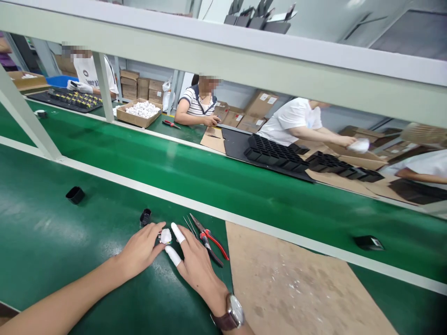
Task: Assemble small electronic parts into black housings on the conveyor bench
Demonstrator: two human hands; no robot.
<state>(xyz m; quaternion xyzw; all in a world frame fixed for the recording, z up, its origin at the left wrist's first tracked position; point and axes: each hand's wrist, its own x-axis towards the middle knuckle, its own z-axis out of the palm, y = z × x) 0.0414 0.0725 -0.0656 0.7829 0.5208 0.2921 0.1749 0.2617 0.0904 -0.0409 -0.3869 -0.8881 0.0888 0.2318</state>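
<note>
White part (pixel 165 236) left of pliers (pixel 208 238), pinched in left hand (pixel 141 246). Right hand (pixel 197 266), just left of pliers, gapes thumb from forefinger, nothing held. Judgement: keep left pinch light, steady; approach squarely with right.

Cardbd box (pixel 134 118) w/ white pcs (pixel 143 110) on far worktop (pixel 188 134); red-handled pliers (pixel 171 124) near it; blk cases (pixel 274 151) in rows on blk mat (pixel 234 145); brown boxes (pixel 260 104) behind.
</note>
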